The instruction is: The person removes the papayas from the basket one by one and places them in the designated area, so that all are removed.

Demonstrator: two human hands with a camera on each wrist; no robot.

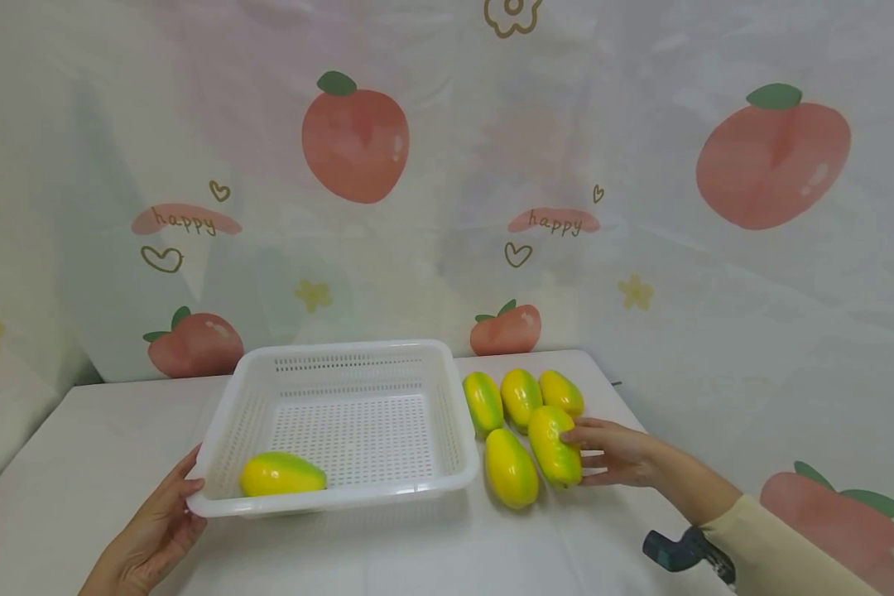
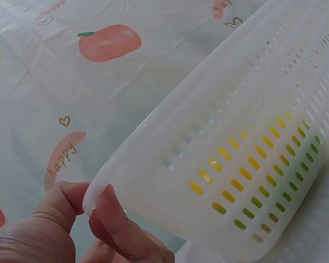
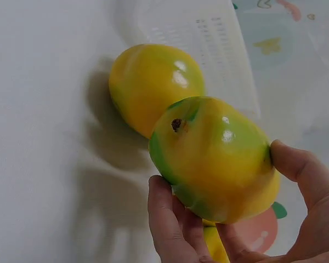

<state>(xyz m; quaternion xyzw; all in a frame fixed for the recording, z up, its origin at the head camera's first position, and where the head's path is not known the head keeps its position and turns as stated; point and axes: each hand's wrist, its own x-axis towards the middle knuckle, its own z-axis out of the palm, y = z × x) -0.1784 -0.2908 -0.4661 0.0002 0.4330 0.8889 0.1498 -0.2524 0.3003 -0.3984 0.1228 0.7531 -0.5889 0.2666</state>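
A white perforated plastic basket (image 1: 343, 497) stands on the table with a yellow-green papaya (image 1: 281, 475) lying in its near left corner. My left hand (image 1: 156, 526) pinches the basket's near left rim between thumb and fingers, as the left wrist view shows with the basket wall (image 2: 153, 208). On the right, my right hand (image 1: 618, 451) holds another papaya (image 1: 554, 447), thumb on one side and fingers on the other. This held papaya (image 3: 214, 159) appears raised off the table in the right wrist view, close to a neighbouring papaya (image 3: 153, 87).
Right of the basket lie more papayas: one in front (image 1: 511, 470) and three behind, such as the leftmost one (image 1: 483, 401). A white cloth covers the table (image 1: 417, 555). Behind it hangs a fruit-patterned curtain (image 1: 432, 273). A black device (image 1: 685, 550) is near the right sleeve.
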